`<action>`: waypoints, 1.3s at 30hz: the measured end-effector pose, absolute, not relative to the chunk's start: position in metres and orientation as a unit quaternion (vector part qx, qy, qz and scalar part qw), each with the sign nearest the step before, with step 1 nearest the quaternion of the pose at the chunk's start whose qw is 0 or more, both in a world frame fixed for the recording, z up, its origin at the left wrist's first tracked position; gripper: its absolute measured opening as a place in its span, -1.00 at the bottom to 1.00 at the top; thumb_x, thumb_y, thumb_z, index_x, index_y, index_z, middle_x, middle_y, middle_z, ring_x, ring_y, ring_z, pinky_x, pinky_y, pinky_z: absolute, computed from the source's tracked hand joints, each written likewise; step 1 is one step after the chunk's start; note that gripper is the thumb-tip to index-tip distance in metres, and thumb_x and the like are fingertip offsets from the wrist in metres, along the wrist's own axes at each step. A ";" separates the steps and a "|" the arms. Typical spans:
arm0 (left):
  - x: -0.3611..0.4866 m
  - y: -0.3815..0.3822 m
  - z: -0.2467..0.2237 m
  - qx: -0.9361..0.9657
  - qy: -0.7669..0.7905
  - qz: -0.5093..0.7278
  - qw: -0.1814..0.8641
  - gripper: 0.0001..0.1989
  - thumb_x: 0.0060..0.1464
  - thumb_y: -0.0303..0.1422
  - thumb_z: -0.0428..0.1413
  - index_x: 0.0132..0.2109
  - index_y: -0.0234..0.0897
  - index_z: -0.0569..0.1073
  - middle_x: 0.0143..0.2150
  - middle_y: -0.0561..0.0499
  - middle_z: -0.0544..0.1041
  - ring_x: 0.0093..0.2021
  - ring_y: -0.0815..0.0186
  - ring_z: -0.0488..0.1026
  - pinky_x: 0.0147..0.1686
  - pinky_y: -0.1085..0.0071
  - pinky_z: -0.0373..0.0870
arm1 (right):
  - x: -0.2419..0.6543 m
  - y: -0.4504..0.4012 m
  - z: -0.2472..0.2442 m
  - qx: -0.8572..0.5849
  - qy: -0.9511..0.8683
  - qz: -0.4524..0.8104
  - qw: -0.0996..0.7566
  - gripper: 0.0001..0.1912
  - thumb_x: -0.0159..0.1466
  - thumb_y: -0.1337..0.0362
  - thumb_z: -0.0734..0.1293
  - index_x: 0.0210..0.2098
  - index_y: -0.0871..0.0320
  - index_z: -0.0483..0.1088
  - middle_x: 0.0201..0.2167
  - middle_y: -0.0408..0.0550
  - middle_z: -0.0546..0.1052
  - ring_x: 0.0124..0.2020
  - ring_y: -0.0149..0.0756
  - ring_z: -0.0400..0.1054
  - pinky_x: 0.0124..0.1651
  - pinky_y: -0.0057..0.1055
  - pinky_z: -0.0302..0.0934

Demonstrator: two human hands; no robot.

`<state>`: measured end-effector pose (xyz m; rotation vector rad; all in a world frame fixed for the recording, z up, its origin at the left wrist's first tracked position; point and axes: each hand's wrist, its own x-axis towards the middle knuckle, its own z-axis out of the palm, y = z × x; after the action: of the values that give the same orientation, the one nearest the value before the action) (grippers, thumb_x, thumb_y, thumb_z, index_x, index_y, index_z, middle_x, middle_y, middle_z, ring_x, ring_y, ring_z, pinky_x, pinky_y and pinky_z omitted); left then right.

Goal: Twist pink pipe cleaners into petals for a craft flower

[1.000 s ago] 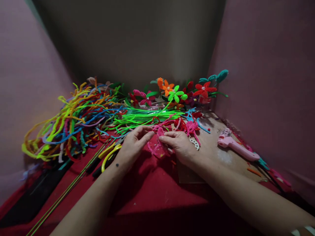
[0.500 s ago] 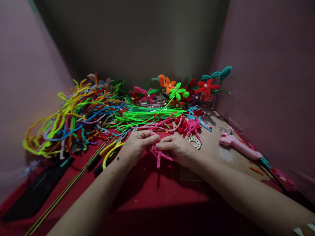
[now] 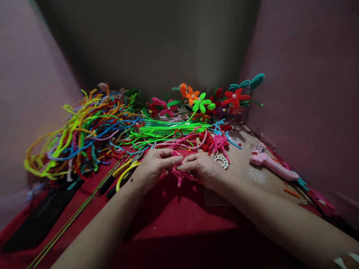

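A pink pipe cleaner (image 3: 179,175) is pinched between the left hand (image 3: 153,168) and right hand (image 3: 203,169), fingertips closed on it, above a red cloth (image 3: 174,213) (loose multicoloured stems (image 3: 84,134) lie behind; a pink glue gun (image 3: 270,162) sits well to the right).

The red cloth (image 3: 179,216) near the person is bare between the two arms, so a hand could slide there. On the left, a big pile of fuzzy wires (image 3: 81,134) blocks the way, and yellow-handled pliers (image 3: 125,175) and thin green sticks (image 3: 75,216) lie just beside the left hand (image 3: 153,168). Far back, a row of wire flowers (image 3: 202,102) stands against the wall. To the right there is some bare brown board (image 3: 246,168), then a pink glue gun (image 3: 270,164). Walls close both sides.
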<state>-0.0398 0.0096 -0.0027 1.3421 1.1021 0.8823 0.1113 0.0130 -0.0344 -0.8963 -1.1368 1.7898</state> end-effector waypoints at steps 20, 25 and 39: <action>-0.040 0.001 0.003 0.755 0.450 0.437 0.189 -0.90 0.00 -0.36 0.10 -0.37 -0.26 0.49 -0.38 0.01 0.49 -0.33 0.33 0.40 -0.27 0.43 0.29 | 0.116 0.004 -0.025 -0.421 -0.622 0.472 0.460 -0.83 0.01 0.38 0.28 -0.69 0.21 0.35 -0.73 -0.23 0.26 -0.63 -0.50 0.07 -0.54 -0.49 -0.04; -0.038 0.000 -0.002 0.818 0.424 0.373 0.109 -0.89 0.05 -0.39 0.04 -0.33 -0.25 0.46 -0.37 0.00 0.51 -0.34 0.34 0.42 -0.30 0.45 0.31 | 0.114 0.001 -0.028 -0.415 -0.681 0.364 0.482 -0.79 0.06 0.40 0.22 -0.69 0.19 0.27 -0.70 -0.21 0.27 -0.59 -0.48 0.11 -0.47 -0.49 0.00; -0.034 -0.010 -0.011 0.852 0.436 0.281 -0.065 -0.88 0.11 -0.40 -0.06 -0.35 -0.29 0.34 -0.43 -0.01 0.41 -0.45 0.36 0.34 -0.42 0.45 0.21 | 0.115 -0.005 -0.036 -0.416 -0.808 0.057 0.414 -0.79 0.18 0.39 0.16 -0.57 0.21 0.31 -0.57 -0.07 0.36 -0.48 -0.38 0.20 -0.34 -0.41 0.04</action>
<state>-0.0343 -0.0096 -0.0113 2.7941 1.4305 0.9228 0.1147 -0.0050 -0.0361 -1.0454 -2.0311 0.1441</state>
